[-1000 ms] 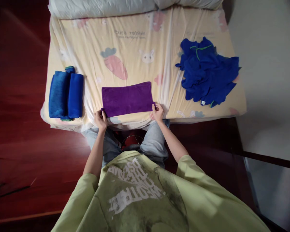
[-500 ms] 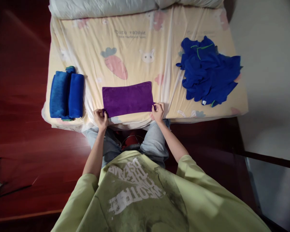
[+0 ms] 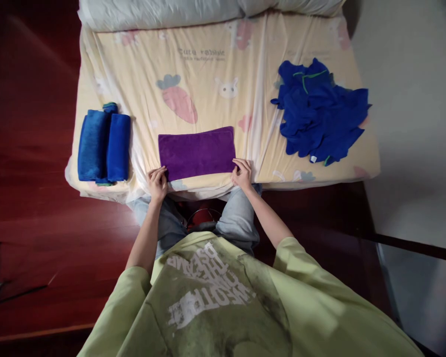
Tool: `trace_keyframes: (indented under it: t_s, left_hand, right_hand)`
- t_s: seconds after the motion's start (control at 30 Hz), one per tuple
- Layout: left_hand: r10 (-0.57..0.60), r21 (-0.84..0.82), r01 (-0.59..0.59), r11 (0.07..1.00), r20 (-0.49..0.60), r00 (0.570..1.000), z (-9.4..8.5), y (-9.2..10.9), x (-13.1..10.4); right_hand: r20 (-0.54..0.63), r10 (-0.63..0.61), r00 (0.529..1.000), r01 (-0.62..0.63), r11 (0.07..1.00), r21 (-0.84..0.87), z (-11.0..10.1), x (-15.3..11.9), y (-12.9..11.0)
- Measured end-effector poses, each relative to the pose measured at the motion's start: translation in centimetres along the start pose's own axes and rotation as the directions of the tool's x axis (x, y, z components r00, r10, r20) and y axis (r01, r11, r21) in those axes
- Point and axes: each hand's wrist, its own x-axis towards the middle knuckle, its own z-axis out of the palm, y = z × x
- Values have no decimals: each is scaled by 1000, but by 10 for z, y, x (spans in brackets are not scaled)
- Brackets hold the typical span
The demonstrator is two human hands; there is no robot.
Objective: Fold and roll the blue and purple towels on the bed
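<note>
A purple towel lies flat in a wide rectangle near the bed's front edge. At its near left corner, my left hand has its fingertips closed on the cloth. My right hand pinches the near right corner between thumb and fingers. The fingers partly cover both corners.
Rolled blue towels sit together on the bed's left side. A loose heap of blue cloths lies to the right. The patterned bed sheet spreads underneath, and a pale quilt lines the far edge.
Both hands stay at the near corners, their fingers shifting slightly and stretching further over the cloth. The purple towel keeps its shape. The whole view has shifted a little.
</note>
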Motion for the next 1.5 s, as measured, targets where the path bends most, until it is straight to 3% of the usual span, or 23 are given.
trace_keyframes:
  t_s: [0.3, 0.47, 0.67, 0.93, 1.1, 1.3, 1.5]
  left_hand:
    - [54, 2, -55, 999, 147, 988, -12, 2, -3]
    - [14, 23, -17, 1000, 113, 994, -10, 0, -1]
    - [-65, -67, 70, 995, 78, 995, -11, 3, 2]
    - [-260, -117, 257, 959, -10, 966, -7, -10, 1]
    - [-340, -132, 330, 935, -63, 938, -2, -17, 1]
    - [-366, -250, 348, 903, -30, 930, 2, -16, 3]
    - [-344, -150, 334, 931, -48, 938, -2, -15, 3]
  right_hand:
    - [13, -59, 998, 59, 998, -15, -1, -3, 5]
    - [3, -87, 996, 87, 996, 8, 0, -1, 5]
    - [-38, -91, 995, 93, 995, 40, 0, 0, 6]
    - [-144, 106, 984, -100, 994, 45, 10, -8, 16]
    - [-121, 270, 955, -255, 959, 120, 13, -9, 13]
    - [-90, 321, 943, -299, 934, 193, 12, -6, 6]
    - [-83, 315, 945, -299, 940, 165, 14, -4, 4]
